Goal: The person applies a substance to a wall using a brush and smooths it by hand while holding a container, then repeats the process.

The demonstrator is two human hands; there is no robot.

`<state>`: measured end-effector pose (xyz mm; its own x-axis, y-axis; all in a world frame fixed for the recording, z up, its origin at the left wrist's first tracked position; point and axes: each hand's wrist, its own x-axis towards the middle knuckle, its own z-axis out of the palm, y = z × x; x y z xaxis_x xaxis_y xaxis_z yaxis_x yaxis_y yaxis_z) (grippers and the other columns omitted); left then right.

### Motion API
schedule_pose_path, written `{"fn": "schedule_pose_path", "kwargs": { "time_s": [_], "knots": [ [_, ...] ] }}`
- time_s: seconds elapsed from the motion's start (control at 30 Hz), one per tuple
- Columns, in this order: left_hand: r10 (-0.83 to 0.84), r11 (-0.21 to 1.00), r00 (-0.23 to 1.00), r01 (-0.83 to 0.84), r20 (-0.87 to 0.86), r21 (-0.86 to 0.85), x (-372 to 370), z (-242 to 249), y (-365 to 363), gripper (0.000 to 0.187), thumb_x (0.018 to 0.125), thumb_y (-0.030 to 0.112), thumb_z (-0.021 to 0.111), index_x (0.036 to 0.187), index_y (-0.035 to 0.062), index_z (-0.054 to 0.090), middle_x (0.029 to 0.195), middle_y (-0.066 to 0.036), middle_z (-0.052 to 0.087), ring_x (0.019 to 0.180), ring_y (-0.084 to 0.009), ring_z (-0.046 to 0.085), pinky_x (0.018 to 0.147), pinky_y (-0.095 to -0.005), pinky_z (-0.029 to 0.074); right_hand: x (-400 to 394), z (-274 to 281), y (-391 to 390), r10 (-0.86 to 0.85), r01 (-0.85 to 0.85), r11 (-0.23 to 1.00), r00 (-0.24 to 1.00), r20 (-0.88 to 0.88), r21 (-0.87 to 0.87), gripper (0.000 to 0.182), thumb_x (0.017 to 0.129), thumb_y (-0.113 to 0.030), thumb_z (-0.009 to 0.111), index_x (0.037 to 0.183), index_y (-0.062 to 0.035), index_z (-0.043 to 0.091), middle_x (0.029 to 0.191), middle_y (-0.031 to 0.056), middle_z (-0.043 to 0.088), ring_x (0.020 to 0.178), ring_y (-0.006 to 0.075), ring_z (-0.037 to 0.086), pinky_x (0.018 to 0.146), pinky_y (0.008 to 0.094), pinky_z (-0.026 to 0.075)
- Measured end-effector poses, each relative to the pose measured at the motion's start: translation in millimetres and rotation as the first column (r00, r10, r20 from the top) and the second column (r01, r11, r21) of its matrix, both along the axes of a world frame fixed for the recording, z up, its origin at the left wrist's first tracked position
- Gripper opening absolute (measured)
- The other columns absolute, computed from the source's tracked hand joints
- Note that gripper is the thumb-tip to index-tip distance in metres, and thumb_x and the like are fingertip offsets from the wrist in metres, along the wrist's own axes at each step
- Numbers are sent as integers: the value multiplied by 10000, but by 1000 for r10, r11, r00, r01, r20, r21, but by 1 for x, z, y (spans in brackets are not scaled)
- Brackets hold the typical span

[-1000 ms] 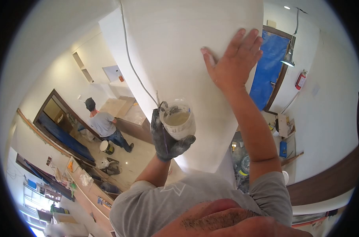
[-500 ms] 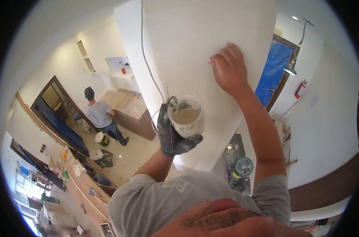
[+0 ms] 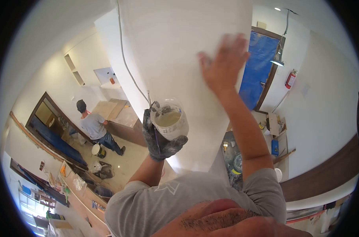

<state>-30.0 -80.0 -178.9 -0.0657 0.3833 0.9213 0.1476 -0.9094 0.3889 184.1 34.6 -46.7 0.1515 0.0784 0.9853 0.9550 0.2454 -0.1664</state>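
Note:
In a dark, stained glove, my left hand is wrapped round a clear plastic tub. Pale, wet-looking material lies inside, and grey smears coat the tub's rim. My bare right hand is raised in front of the white column, near its right edge. Its fingers are spread and blurred by motion, with nothing held in them. Whether the palm touches the surface cannot be told. A thin grey cable hangs down the column's left side, ending close to the tub.
At the left, another person stands by a board-covered counter. A bucket sits on the floor behind them. To the right are a blue-covered door, a hanging lamp and a fire extinguisher. A lidded container stands below my right arm.
My right hand has gone from loosely curled to spread fingers and moved nearer the column's right edge. My left hand still holds the tub. The whole view has shifted slightly.

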Motion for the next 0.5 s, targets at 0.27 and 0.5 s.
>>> {"fn": "schedule_pose_path", "kwargs": {
  "time_s": [0.27,0.5],
  "knots": [
    [71,997,984,-70,-164,12,7,23,-1,1097,657,399,968,1476,-47,388,1314,-170,593,1206,-279,609,1041,-440,498,-19,4,-22,210,-59,935,887,411,-349,810,959,-478,658,1597,-72,369,1718,98,274,1601,286,201,1260,650,125],
    [-126,983,991,120,-34,-136,13,18,-6,1144,662,361,985,1505,-45,326,1368,-186,565,1245,-298,588,1083,-450,477,11,-70,-51,595,-496,744,796,106,-448,264,1030,-265,615,954,-22,687,900,90,698,986,261,695,971,438,544]
  ]
}}
